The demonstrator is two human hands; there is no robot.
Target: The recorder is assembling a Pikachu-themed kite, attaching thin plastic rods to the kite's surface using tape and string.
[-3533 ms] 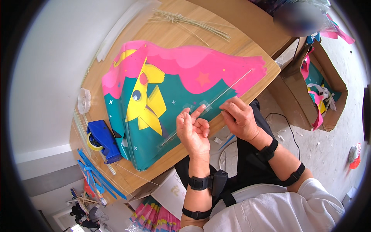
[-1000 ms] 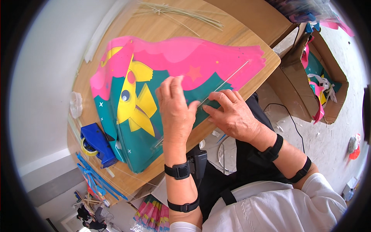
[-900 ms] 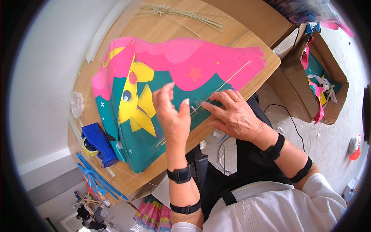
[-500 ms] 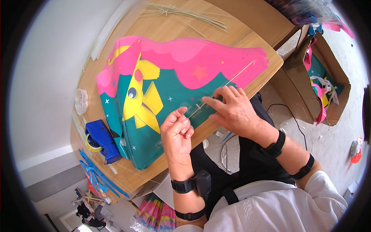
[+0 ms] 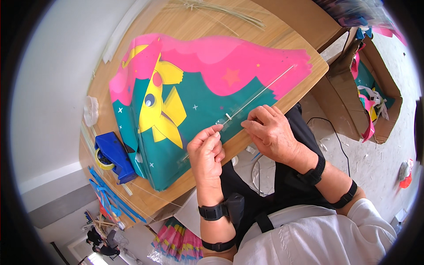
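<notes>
A pink and teal printed sheet [image 5: 203, 95] with a yellow cartoon figure [image 5: 154, 106] lies spread on the table. Along its near right edge runs a thin pale rod [image 5: 265, 90], with a small white fitting [image 5: 228, 116] on it. Something clear and shiny, like tape, lies around the fitting. My left hand [image 5: 206, 152] is closed, thumb and index fingertip together at the rod's lower end beside the fitting. Just right of the fitting, over the sheet's edge, my right hand [image 5: 271, 134] has its thumb and fingers pinched. What either pinch holds is too small to tell.
The wooden table [image 5: 304, 84] ends close to my lap. On it are a blue tape dispenser [image 5: 115, 158], blue strips [image 5: 112, 198], a clear round container [image 5: 91, 110] and several thin sticks [image 5: 221, 11]. A cardboard box [image 5: 388, 119] with coloured sheets stands on the right.
My right hand has drawn back toward me from the fitting, its fingers closing together. My left fingertips have moved up to the rod beside the fitting. The sheet has shifted slightly.
</notes>
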